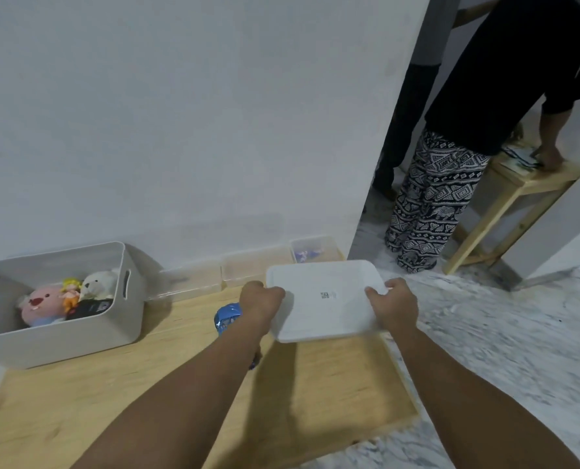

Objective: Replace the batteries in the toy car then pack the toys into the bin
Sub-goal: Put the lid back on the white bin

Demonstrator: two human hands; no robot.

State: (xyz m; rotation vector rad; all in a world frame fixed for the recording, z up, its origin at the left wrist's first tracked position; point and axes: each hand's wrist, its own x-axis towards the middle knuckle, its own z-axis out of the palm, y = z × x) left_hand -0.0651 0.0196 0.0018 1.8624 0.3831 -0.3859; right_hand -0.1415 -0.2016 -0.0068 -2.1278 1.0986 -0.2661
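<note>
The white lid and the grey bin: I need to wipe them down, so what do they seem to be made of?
The white lid, held by the left hand and right hand, looks like matte moulded plastic: thin, rounded corners. The grey bin also looks like matte plastic: smooth walls, cut-out handle.

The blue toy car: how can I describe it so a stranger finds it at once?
Start at the wooden table by the white wall. Between the grey bin of soft toys and the white lid held by both hands, the blue toy car sits partly behind the left hand. It is the only shiny blue thing.
</note>
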